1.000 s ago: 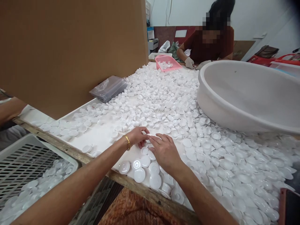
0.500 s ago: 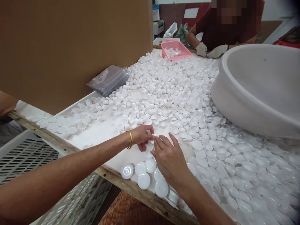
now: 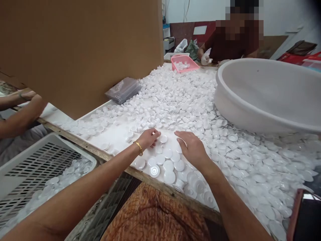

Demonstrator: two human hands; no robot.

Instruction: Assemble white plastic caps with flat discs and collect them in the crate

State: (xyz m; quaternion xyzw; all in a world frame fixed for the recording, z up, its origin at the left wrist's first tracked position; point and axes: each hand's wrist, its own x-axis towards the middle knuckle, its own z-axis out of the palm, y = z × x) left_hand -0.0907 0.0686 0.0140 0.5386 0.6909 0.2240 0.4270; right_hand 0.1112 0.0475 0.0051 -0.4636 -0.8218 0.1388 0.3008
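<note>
Small white round plastic caps point(image 3: 169, 177) lie loose on the white table in front of me, some flat side up and some with a ringed centre. My left hand point(image 3: 149, 137), with a gold bracelet at the wrist, is closed in a pinch at the edge of one white cap point(image 3: 163, 138). To the right, my right hand point(image 3: 192, 146) is stretched out low over the tabletop, thumb apart from the fingers, holding nothing that I can see. Its palm side is hidden.
A big white basin point(image 3: 250, 113) stands among the heaped caps at right. A pink scoop point(image 3: 185, 68), a plastic-wrapped pack point(image 3: 123, 89) and a large cardboard box point(image 3: 82, 50) are beyond. A slotted crate point(image 3: 62, 147) holds caps below left. A phone point(image 3: 304, 217) lies lower right. Two other people sit nearby.
My hands have drawn apart; the right has moved away to the right and its fingers have left the left hand's cap. The view has shifted, showing more of the crate and the phone.
</note>
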